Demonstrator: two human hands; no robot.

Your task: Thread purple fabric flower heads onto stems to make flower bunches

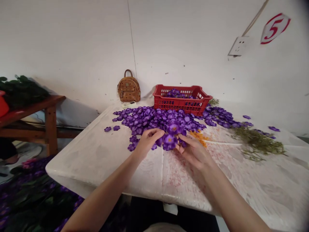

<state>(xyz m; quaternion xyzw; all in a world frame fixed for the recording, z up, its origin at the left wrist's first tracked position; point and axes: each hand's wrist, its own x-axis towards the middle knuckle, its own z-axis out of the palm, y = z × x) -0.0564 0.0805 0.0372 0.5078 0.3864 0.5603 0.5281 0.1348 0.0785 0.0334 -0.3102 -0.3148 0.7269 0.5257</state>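
My left hand (150, 139) pinches the edge of a purple artificial flower, its fingers closed at the left side of a small cluster. Yellow centres show on the purple artificial flowers (170, 140) held up between my two hands. From the right, my right hand (191, 149) grips the same cluster, thumb and fingers bent around its lower side; the stem is hidden. Behind the hands spreads a heap of loose purple petal pieces (149, 117). Just right of the flowers lies a small pile of yellow-orange flower centres (200, 138).
A red plastic crate (178, 104) with purple pieces stands at the back. Green stems (259, 141) lie at the right on the white-covered table (101, 161). A brown mini backpack (129, 88) rests against the wall. A wooden bench (50, 125) and flowers on the floor are at left.
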